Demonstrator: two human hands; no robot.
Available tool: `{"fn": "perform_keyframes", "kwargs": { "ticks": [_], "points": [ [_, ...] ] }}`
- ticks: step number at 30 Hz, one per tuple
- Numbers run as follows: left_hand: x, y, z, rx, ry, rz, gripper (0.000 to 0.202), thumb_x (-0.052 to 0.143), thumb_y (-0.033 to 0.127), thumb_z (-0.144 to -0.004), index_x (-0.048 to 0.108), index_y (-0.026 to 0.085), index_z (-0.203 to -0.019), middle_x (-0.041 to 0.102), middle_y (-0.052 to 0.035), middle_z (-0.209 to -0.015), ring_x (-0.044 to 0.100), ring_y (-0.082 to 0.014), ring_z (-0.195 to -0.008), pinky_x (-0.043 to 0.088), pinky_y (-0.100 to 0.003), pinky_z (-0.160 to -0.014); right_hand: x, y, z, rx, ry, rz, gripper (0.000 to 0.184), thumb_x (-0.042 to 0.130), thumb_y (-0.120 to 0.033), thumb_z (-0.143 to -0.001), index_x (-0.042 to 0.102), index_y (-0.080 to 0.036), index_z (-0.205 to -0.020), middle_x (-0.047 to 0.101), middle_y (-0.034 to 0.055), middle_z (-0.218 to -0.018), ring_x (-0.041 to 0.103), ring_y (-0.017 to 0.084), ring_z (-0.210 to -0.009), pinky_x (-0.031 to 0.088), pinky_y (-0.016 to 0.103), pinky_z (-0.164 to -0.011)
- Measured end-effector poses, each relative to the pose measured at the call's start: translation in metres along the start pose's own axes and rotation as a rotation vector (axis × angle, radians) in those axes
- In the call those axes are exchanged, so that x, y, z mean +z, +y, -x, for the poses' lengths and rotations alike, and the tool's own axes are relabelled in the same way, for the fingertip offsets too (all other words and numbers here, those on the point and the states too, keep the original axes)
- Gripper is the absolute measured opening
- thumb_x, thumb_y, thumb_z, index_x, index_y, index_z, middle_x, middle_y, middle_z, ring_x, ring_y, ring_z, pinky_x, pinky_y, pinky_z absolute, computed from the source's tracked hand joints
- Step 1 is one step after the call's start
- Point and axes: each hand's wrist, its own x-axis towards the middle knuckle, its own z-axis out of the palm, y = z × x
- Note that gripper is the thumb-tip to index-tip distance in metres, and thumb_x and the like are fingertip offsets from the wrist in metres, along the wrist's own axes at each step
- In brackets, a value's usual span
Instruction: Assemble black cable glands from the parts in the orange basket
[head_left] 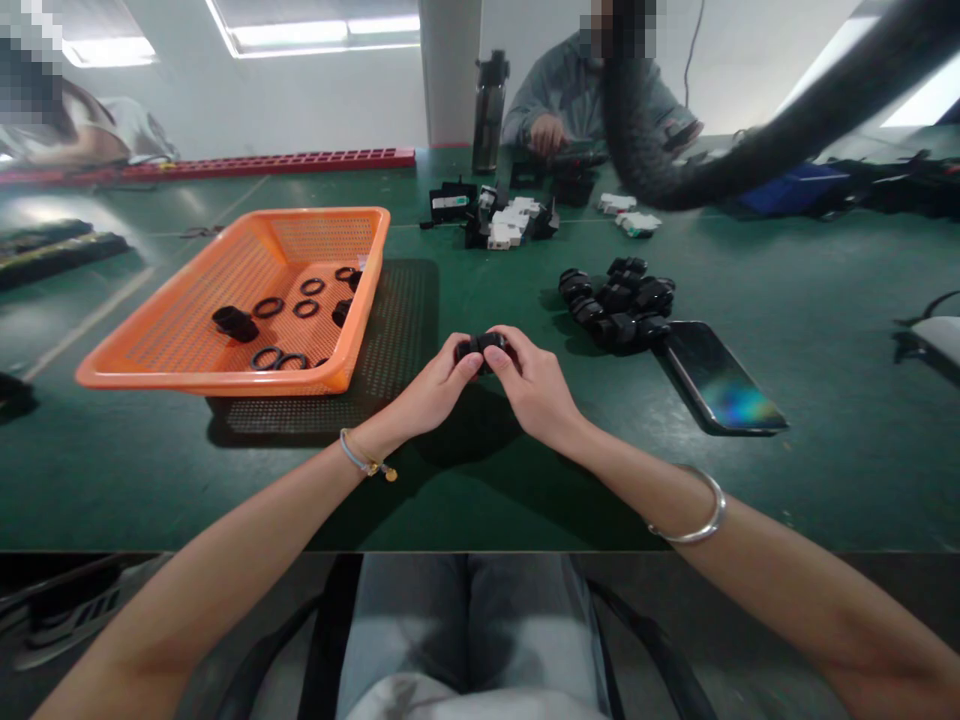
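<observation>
Between my two hands, above the green table, is a black threaded fitting (480, 346) that looks like a cable gland. My left hand (441, 382) grips its left end with thumb and fingers. Fingers of my right hand (534, 382) close round its right end. Both thumbs lie on the near side, and the fingers hide part of it. To the right lies a pile of similar black fittings (619, 305). On the left, an orange basket (225, 381) holds several black rings (268, 307) and a few black fitting parts (235, 323).
A phone (721, 378) lies beside the pile. White and black connector parts (514, 222) and a dark bottle (490, 112) stand farther back. A thick black hose (757, 165) hangs at upper right. Across the table sits a person (555, 95); another person (90, 130) is at far left.
</observation>
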Motion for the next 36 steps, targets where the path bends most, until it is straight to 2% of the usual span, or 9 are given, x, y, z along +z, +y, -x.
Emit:
{"fn": "perform_keyframes", "kwargs": {
  "ticks": [4,9,14,19,24,27,31,34,36],
  "points": [
    [-0.004,0.001,-0.001,0.004,-0.03,-0.085,0.025,0.041,0.043,-0.089,0.043,0.018,-0.094,0.051,-0.0011,-0.085,0.05,-0.0148,-0.08,0.041,-0.029,-0.078,-0.001,0.005,-0.002,0.025,-0.065,-0.076,0.03,0.039,-0.044,-0.092,0.055,-0.019,-0.099,0.065,0.0049,-0.082,0.061,0.019,-0.069,0.045,0.03,-0.062],
    [-0.012,-0.005,-0.004,0.025,-0.064,-0.225,0.036,0.051,0.042,-0.083,0.041,0.017,-0.107,0.052,-0.0037,-0.093,0.053,-0.0173,-0.083,0.043,-0.03,-0.078,0.0,0.018,-0.009,-0.068,-0.178,-0.167,0.026,0.046,-0.033,-0.087,0.049,-0.021,-0.109,0.062,0.0052,-0.099,0.06,0.018,-0.079,0.049,0.033,-0.071],
    [-0.015,-0.009,-0.008,0.013,-0.053,-0.33,0.038,0.053,0.034,-0.082,0.042,0.016,-0.113,0.055,-0.0039,-0.094,0.055,-0.0174,-0.081,0.045,-0.032,-0.076,-0.001,0.028,-0.016,0.02,-0.261,-0.257,0.03,0.053,-0.024,-0.077,0.047,-0.022,-0.106,0.06,0.0031,-0.093,0.059,0.018,-0.083,0.05,0.033,-0.071],
    [-0.016,-0.01,-0.009,0.064,-0.04,-0.371,0.037,0.06,0.033,-0.077,0.05,0.016,-0.108,0.056,-0.0075,-0.102,0.055,-0.0197,-0.091,0.045,-0.035,-0.082,-0.006,0.031,-0.02,0.051,-0.297,-0.207,0.031,0.057,-0.022,-0.068,0.049,-0.021,-0.098,0.06,0.0,-0.082,0.059,0.015,-0.073,0.049,0.032,-0.07],
    [-0.016,-0.012,-0.01,0.079,-0.027,-0.401,0.034,0.06,0.031,-0.076,0.053,0.016,-0.105,0.056,-0.0078,-0.103,0.055,-0.0202,-0.095,0.045,-0.036,-0.083,-0.015,0.032,-0.025,-0.018,-0.373,-0.064,0.03,0.059,-0.027,-0.069,0.056,-0.019,-0.098,0.065,0.0034,-0.086,0.061,0.018,-0.076,0.048,0.033,-0.072],
    [-0.015,-0.015,-0.011,0.036,-0.005,-0.407,0.035,0.058,0.028,-0.077,0.051,0.014,-0.109,0.056,-0.0088,-0.104,0.056,-0.0188,-0.092,0.047,-0.034,-0.079,-0.026,0.037,-0.032,-0.045,-0.28,0.119,0.03,0.063,-0.025,-0.066,0.06,-0.018,-0.095,0.067,0.0042,-0.084,0.06,0.019,-0.073,0.047,0.034,-0.071],
    [-0.014,-0.02,-0.012,0.041,0.012,-0.449,0.031,0.056,0.026,-0.08,0.051,0.014,-0.109,0.057,-0.0089,-0.103,0.056,-0.0182,-0.093,0.047,-0.034,-0.081,-0.049,0.054,-0.045,-0.058,0.055,0.452,0.03,0.064,-0.021,-0.062,0.06,-0.017,-0.091,0.066,0.0098,-0.087,0.056,0.027,-0.084,0.045,0.042,-0.079],
    [-0.014,-0.022,-0.011,0.079,-0.008,-0.509,0.027,0.056,0.024,-0.081,0.052,0.015,-0.106,0.058,-0.0083,-0.102,0.056,-0.0186,-0.094,0.047,-0.036,-0.084,-0.069,0.071,-0.053,0.104,0.296,0.624,0.031,0.063,-0.023,-0.065,0.058,-0.015,-0.095,0.064,0.0141,-0.09,0.051,0.031,-0.093,0.042,0.043,-0.08],
    [-0.014,-0.022,-0.011,0.099,-0.032,-0.552,0.025,0.056,0.024,-0.081,0.053,0.016,-0.104,0.059,-0.008,-0.1,0.056,-0.0193,-0.095,0.047,-0.037,-0.085,-0.08,0.082,-0.056,0.197,0.376,0.682,0.032,0.063,-0.026,-0.067,0.055,-0.015,-0.096,0.062,0.015,-0.09,0.047,0.032,-0.095,0.041,0.044,-0.08]
  ]
}}
